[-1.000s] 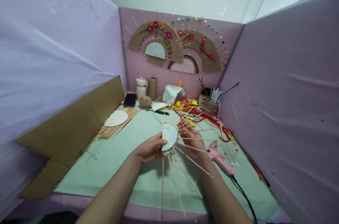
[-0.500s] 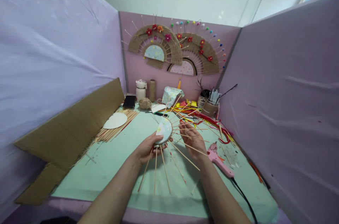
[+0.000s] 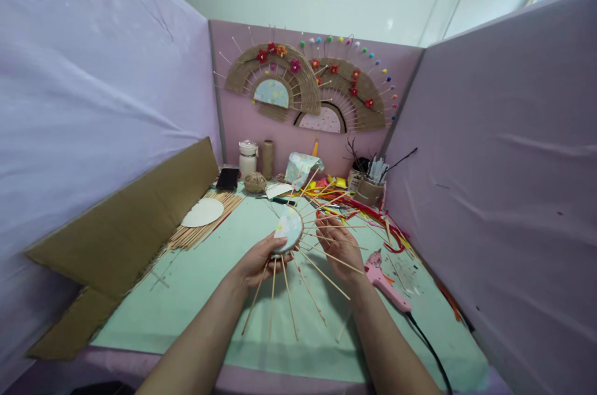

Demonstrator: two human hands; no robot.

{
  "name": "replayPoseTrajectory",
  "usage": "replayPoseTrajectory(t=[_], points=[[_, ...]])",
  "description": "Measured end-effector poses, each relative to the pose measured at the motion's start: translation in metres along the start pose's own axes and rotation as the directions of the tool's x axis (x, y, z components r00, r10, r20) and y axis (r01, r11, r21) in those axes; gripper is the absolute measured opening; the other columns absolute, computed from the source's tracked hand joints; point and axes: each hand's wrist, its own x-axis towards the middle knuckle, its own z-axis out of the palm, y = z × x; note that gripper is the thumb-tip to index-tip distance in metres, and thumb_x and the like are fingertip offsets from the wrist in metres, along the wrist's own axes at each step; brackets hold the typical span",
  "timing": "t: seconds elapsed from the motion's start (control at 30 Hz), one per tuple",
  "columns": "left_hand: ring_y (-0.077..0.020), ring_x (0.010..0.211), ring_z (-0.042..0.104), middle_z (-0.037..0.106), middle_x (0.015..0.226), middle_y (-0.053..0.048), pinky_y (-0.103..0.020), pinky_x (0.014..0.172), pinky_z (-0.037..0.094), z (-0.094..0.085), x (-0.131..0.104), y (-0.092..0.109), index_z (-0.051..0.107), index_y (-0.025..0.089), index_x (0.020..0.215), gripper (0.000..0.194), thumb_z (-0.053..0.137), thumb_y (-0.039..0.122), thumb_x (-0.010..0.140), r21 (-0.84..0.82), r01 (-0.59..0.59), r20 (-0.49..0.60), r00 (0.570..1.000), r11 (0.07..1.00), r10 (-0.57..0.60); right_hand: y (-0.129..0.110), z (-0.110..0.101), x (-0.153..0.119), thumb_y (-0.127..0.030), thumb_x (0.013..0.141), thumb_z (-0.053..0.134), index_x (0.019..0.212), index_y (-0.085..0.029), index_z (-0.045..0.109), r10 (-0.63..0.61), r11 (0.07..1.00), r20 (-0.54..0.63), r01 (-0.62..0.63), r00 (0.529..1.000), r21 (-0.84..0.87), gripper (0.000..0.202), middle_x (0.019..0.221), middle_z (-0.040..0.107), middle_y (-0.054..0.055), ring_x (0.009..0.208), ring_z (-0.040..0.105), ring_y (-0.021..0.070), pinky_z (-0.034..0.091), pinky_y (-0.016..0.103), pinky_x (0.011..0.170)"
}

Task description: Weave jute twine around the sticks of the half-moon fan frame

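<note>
A half-round piece (image 3: 289,228) covered in pale floral cloth, with thin wooden sticks fanning out from its curved edge, is held above the table. My left hand (image 3: 263,261) grips it at the lower left, thumb on the cloth face and fingers underneath. On the right, my right hand (image 3: 339,246) is open behind the sticks, its fingers spread and partly crossed by them. Whether it touches any stick is hard to tell. Just right of that wrist lies a pink glue gun (image 3: 389,286).
Bundled sticks (image 3: 198,234) and a white oval (image 3: 203,213) lie at the left beside folded cardboard (image 3: 135,227). Along the back stand a white jar (image 3: 248,158), a twine ball (image 3: 255,182) and a pen holder (image 3: 370,190). Two decorated fans (image 3: 280,65) hang behind.
The stick tips have shifted very slightly to the left. Both hands keep nearly the same pose.
</note>
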Motion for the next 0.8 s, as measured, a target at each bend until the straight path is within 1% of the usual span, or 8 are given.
replayPoseTrajectory(t=[0.1,0.23,0.33,0.4,0.5,0.6,0.7,0.8], points=[[-0.0066,0.053,0.055,0.061,0.078,-0.006,-0.008,0.033,0.025,-0.002,0.001,0.001,0.051,0.013,0.101,0.030,0.064,0.018,0.075,-0.046,-0.033,-0.020,0.999,0.998,0.032,-0.002,-0.002,0.000,-0.017,0.063,0.073,0.092,-0.022,0.065,0.011,1.000,-0.018,-0.012,1.000,-0.023,0.030,0.106,0.067,0.001,0.089,0.064,0.0137,0.052,0.020,0.065],[-0.0046,0.052,0.051,0.059,0.078,-0.006,-0.009,0.035,0.031,-0.007,0.003,0.004,0.053,0.011,0.094,0.020,0.062,0.016,0.076,-0.142,-0.076,0.000,0.997,0.987,0.077,-0.002,-0.005,0.001,-0.017,0.062,0.073,0.087,-0.022,0.065,-0.013,1.000,-0.049,0.012,0.999,-0.023,0.027,0.096,0.069,-0.001,0.069,0.061,0.0073,0.047,0.016,0.054],[-0.0037,0.051,0.049,0.056,0.075,-0.005,-0.011,0.037,0.035,-0.010,0.005,0.007,0.055,0.009,0.091,0.015,0.060,0.015,0.078,-0.188,-0.087,-0.023,0.996,0.978,0.085,-0.003,-0.005,0.001,-0.016,0.061,0.074,0.083,-0.020,0.063,-0.034,0.999,-0.043,0.034,0.998,0.003,0.025,0.078,0.067,-0.003,0.054,0.053,0.0047,0.042,0.015,0.047],[-0.0038,0.052,0.049,0.054,0.073,-0.004,-0.011,0.038,0.036,-0.012,0.006,0.009,0.055,0.009,0.092,0.015,0.059,0.015,0.079,-0.210,-0.096,-0.041,0.995,0.973,0.090,-0.004,-0.006,0.001,-0.017,0.061,0.074,0.080,-0.020,0.062,-0.052,0.998,-0.022,0.052,0.998,0.030,0.023,0.067,0.062,-0.005,0.049,0.048,0.0044,0.039,0.015,0.044],[-0.0038,0.052,0.049,0.053,0.073,-0.003,-0.011,0.039,0.036,-0.012,0.007,0.011,0.053,0.009,0.094,0.016,0.058,0.013,0.079,-0.236,-0.120,-0.067,0.992,0.964,0.108,-0.005,-0.006,0.001,-0.020,0.064,0.073,0.078,-0.019,0.061,-0.099,0.994,0.023,0.098,0.995,0.056,0.019,0.064,0.059,-0.005,0.049,0.046,0.0043,0.038,0.016,0.045],[-0.0036,0.051,0.048,0.054,0.075,-0.003,-0.011,0.037,0.034,-0.012,0.008,0.011,0.052,0.011,0.095,0.020,0.060,0.011,0.077,-0.235,-0.167,-0.103,0.984,0.958,0.146,-0.006,-0.006,0.000,-0.022,0.065,0.072,0.076,-0.019,0.063,-0.193,0.980,0.062,0.190,0.979,0.054,0.015,0.065,0.060,-0.004,0.051,0.048,0.0046,0.039,0.017,0.048],[-0.0029,0.051,0.047,0.055,0.078,-0.003,-0.010,0.036,0.031,-0.013,0.009,0.010,0.052,0.012,0.096,0.023,0.061,0.010,0.075,-0.192,-0.205,-0.138,0.974,0.960,0.180,-0.007,-0.005,-0.001,-0.022,0.066,0.072,0.074,-0.018,0.065,-0.281,0.960,0.069,0.279,0.957,0.031,0.011,0.066,0.063,-0.002,0.052,0.048,0.0049,0.040,0.017,0.050],[-0.0031,0.051,0.047,0.055,0.079,-0.004,-0.010,0.037,0.032,-0.014,0.010,0.009,0.052,0.012,0.097,0.023,0.061,0.011,0.076,-0.158,-0.204,-0.144,0.973,0.966,0.182,-0.008,-0.004,-0.002,-0.021,0.066,0.072,0.075,-0.019,0.066,-0.301,0.953,0.044,0.301,0.952,0.024,0.011,0.068,0.066,0.000,0.052,0.049,0.0052,0.039,0.018,0.049]])
